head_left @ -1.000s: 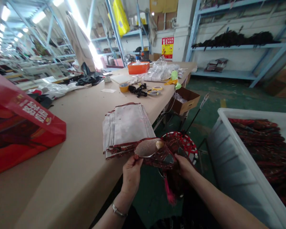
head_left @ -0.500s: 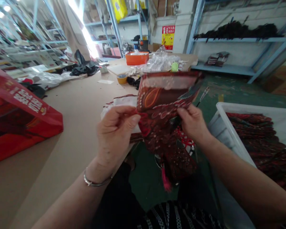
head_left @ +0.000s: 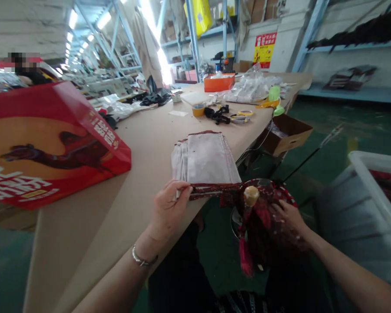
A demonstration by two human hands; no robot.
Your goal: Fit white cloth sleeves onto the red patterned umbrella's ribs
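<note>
My left hand (head_left: 172, 204) is closed, thumb and fingers pinching the dark red near edge of a cloth piece at the table's front edge. Behind it lies a stack of cloth pieces (head_left: 210, 161), pale side up with dark red patterned borders. My right hand (head_left: 288, 219) is low on the right, blurred, its fingers stretched out over a bunched dark red patterned cloth (head_left: 263, 234). A round tan knob (head_left: 250, 195) sticks up beside that cloth, and a pink tassel (head_left: 246, 258) hangs below it. What lies under the right fingers is hidden.
A red bag (head_left: 84, 143) with a camel picture stands on the table (head_left: 117, 226) at left. Farther back are yellow-handled pliers (head_left: 243, 117), a yellow tub (head_left: 198, 109), an orange box (head_left: 219, 82) and clear plastic bags (head_left: 250, 87). A white bin (head_left: 355, 217) stands at right.
The patterned cloth held up between both hands is no longer raised. My right hand has moved down to the bunched cloth; my left now pinches an edge at the stack. The view has turned left.
</note>
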